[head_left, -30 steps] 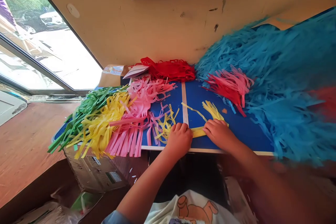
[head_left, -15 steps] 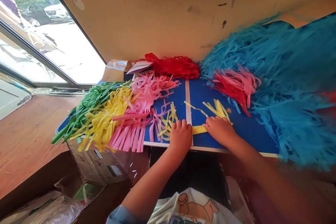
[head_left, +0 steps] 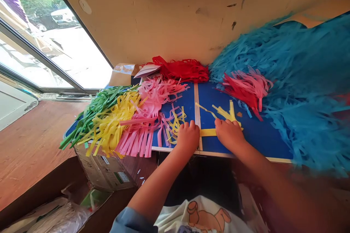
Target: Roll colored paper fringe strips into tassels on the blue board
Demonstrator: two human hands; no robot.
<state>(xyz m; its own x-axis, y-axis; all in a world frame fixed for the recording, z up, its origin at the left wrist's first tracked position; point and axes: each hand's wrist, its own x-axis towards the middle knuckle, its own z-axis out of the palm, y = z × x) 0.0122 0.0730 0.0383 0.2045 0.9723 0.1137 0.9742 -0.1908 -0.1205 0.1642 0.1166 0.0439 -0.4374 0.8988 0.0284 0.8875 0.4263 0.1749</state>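
Observation:
A yellow paper tassel lies across the blue table, its plain middle band stretched between my two hands. My left hand is closed on one end, with thin yellow fringe strips fanning out beyond its fingers to the left. On the other end my right hand is closed too, and more yellow strips stick out above it. The fingertips of both hands are curled under and partly hidden. Just left of my left hand rests a pink fringe bundle.
Yellow and green fringe bundles lie at the table's left end. Red fringe sits by the wall. A pink-and-red bundle and a large blue fringe heap fill the right. An open cardboard box stands on the floor.
The view has shifted slightly. Both hands keep their hold on the yellow tassel, with slightly less of a slant in the band between them.

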